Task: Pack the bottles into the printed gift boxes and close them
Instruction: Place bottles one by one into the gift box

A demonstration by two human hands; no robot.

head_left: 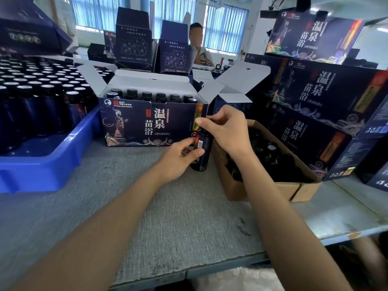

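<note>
Working at a grey, coarse-textured bench [168,217], we face a bright room with tall windows hung with blue blinds [226,28] far behind the box [151,124]. That box is dark and printed with white characters. It stands open at mid-bench with its pale flaps spread up and outward, and rows of black-capped bottles [147,95] fill it.

Just beside the box's right front corner is a single bottle [202,153], with its base on the bench. We cannot tell whether it touches the box. Our left hand [178,158] grips its body, thumb laid across the label and fingers curled round the far side. Our right hand [226,127] comes over from above, with fingers and thumb closed round the bottle's top, which they hide.

Left of the box sits a blue tray [42,171] packed with upright silver-topped bottles [48,95]. Right of the box, just beside the held bottle, lies a brown carton [252,192] holding a heap of black caps [270,152]. Our right forearm crosses the carton's near left corner. Further right of the box rises a stack [327,91] of closed printed boxes. Behind the box stand two upright boxes [134,45] with lids raised, and past them a person [201,53] sits at the far side.
</note>
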